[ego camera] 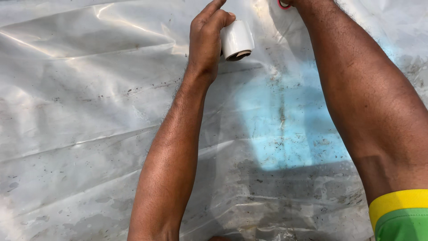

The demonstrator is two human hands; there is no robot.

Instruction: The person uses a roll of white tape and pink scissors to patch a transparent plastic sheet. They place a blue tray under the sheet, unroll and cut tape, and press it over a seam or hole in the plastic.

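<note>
The left hand (206, 41) has its fingers curled around a small white roll of tape (237, 40), gripping it from the left side, with the index finger poking up toward the top edge of the frame. The roll sits near the top middle of the view, its open cardboard-coloured core facing down and to the right, and it's either touching or hovering just over a big clear plastic sheet (80, 111) — hard to tell which.

The right forearm comes in from the lower right and runs up past the roll on its right side; the right hand itself is cut off by the top edge, so no telling what those fingers are doing. Just right of the roll, right at the top edge, a bit of a red ring (282, 4) peeks out by that wrist. A yellow and green sleeve (401, 214) shows far below and right of the roll, in the corner.

The sheet fills the whole view, wrinkled and speckled with dirt. Below the roll, between the two arms, a pale blue patch (285, 129) shows through it. Left of the roll there's a wide stretch of sheet with only creases and glare.
</note>
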